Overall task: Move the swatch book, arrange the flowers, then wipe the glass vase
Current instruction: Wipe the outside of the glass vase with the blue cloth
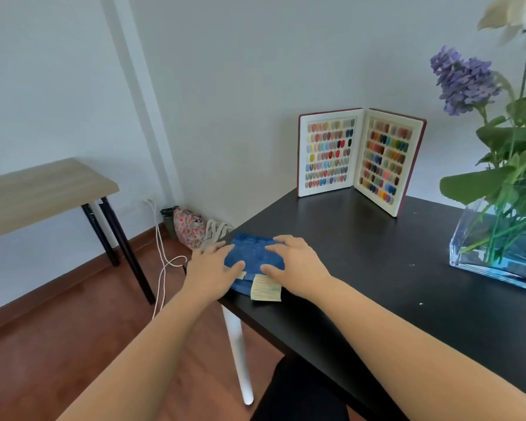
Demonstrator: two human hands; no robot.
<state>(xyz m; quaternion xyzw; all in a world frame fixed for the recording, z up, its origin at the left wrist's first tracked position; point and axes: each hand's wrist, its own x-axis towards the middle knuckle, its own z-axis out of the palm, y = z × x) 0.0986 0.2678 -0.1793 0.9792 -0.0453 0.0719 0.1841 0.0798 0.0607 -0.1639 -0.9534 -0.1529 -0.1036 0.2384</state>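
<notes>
Two bare forearms reach forward over the near corner of a matte black table (362, 268), whose white tubular leg (240, 354) drops to a reddish wood-plank floor (58, 344). Both hands lie flat on a folded blue cloth (252, 253) with a mottled, soft-looking nap. The left hand (210, 265) covers the cloth's left edge, fingers spread and thumb pressed on the fabric; the right hand (295, 262) rests on its right side, fingers slightly apart and curved over the far edge. Neither hand is closed around anything. A pale yellow ribbed tag (264, 288) pokes out from the cloth's near edge.

To the right stands a clear rectangular glass vase (483, 262), thick-walled and holding water, with green stems, broad leaves and a purple hydrangea cluster (465, 80) rising from it.

At the table's far edge, near the wall, the swatch book (359, 156) stands upright and open in a V, dark red covers outward, its cream pages set with rows of small oval colour chips.

On the floor beyond lie a floral pouch (189, 227) and a white cable (161, 253), beside a light wooden side table (43, 189).
</notes>
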